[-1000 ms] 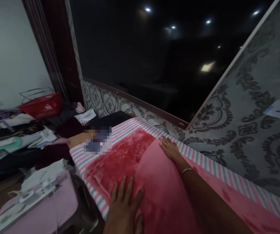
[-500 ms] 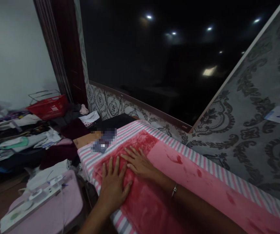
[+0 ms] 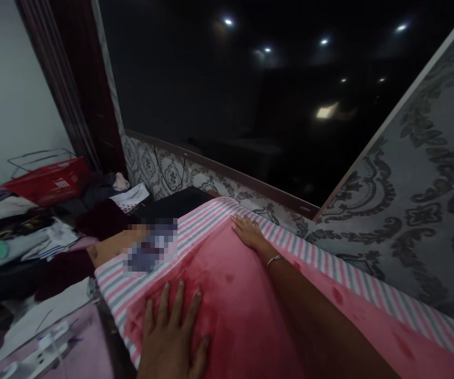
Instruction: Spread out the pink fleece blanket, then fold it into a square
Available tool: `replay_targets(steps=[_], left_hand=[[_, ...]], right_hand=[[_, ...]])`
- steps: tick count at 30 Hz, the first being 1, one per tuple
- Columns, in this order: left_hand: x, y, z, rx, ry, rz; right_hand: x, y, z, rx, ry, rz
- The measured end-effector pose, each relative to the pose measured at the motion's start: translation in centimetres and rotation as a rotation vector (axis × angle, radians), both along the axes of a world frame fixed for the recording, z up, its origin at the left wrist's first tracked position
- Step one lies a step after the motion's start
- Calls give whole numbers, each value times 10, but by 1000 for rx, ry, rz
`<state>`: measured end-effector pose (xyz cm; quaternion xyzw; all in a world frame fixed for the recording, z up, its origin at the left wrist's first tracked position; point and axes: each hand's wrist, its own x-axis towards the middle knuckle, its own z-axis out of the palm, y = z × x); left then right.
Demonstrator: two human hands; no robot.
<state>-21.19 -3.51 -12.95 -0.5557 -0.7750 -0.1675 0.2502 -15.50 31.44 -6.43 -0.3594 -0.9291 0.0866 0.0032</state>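
- I am apparently smoothing the pink cloth (image 3: 246, 295), which is lying on the striped bench (image 3: 329, 259).
- My left hand (image 3: 169, 334) and right hand (image 3: 249, 233) are resting on it, each grip spreading, clamping nothing.
- Further smoothing is probably calling for flat palms.
- A dark screen (image 3: 211, 95) is hanging far; clothes (image 3: 59, 239) are lying left.

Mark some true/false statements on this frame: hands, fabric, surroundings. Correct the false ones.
1. The left hand is on the pink fabric with fingers spread. True.
2. The right hand is clenched in a fist. False: it lies open, on the pink fabric.
3. A bracelet is on the right wrist. True.
4. The striped cloth lies over the pink fabric. False: it is underneath.
5. The red basket is left of the pink fabric. True.
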Motion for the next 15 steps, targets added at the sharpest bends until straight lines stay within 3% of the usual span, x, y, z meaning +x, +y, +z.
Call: replay_targets(steps=[4,8,11,15], left_hand=[[-6,1,-7,-36,2,0],[-4,4,1,-55,-41,31],[0,8,11,-57,-58,45],[-1,11,21,-86,-70,23]], right_hand=[[-4,-2,7,36,24,-113],[4,-30,21,107,104,-173],[34,-73,25,115,173,1],[118,-146,17,29,174,234]])
